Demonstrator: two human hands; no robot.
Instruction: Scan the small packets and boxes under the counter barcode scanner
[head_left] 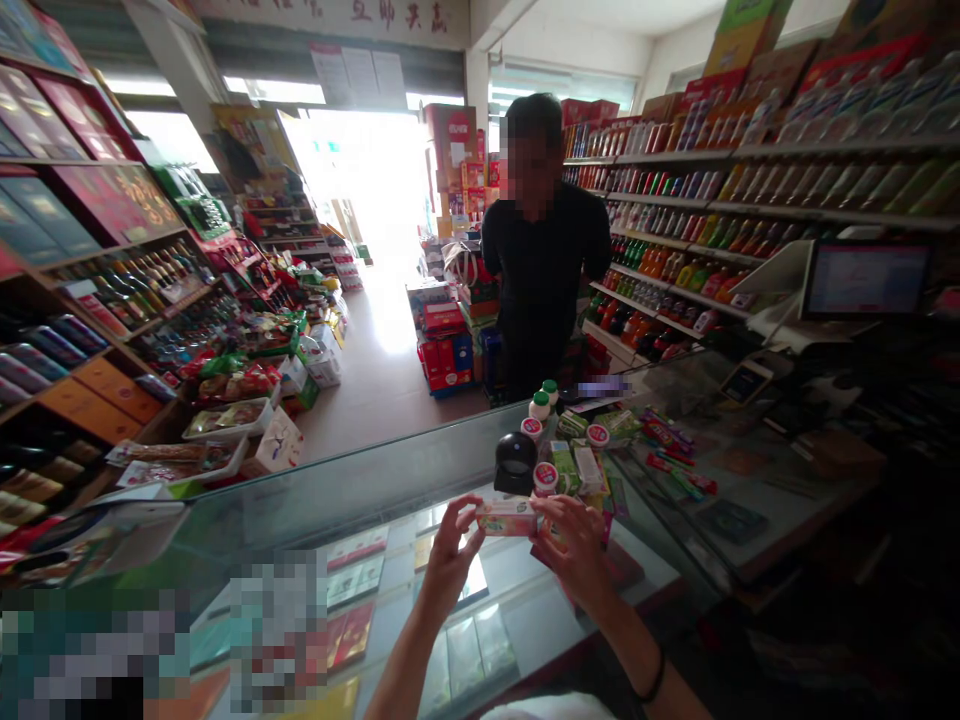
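Between my two hands is a small pink-and-white carton point(507, 518), held level above the glass counter point(300, 478). My left hand point(456, 545) pinches its left end with thumb and fingers. At the right end, my right hand point(574, 545) has its fingers closed on the same carton. Just beyond it stands a black rounded device point(516, 460) on the counter. Beside that are a white tub with a red-and-white lid point(545, 477), green-capped white bottles point(540, 404) and a heap of small green packs point(574, 460).
A person in dark clothes point(536, 270) stands across the counter. To the right are a monitor point(866, 280), a phone-like device point(746, 380) and colourful stick packs point(667, 440). Drink shelves point(675, 205) line the right wall; flat packs point(352, 580) lie under the glass.
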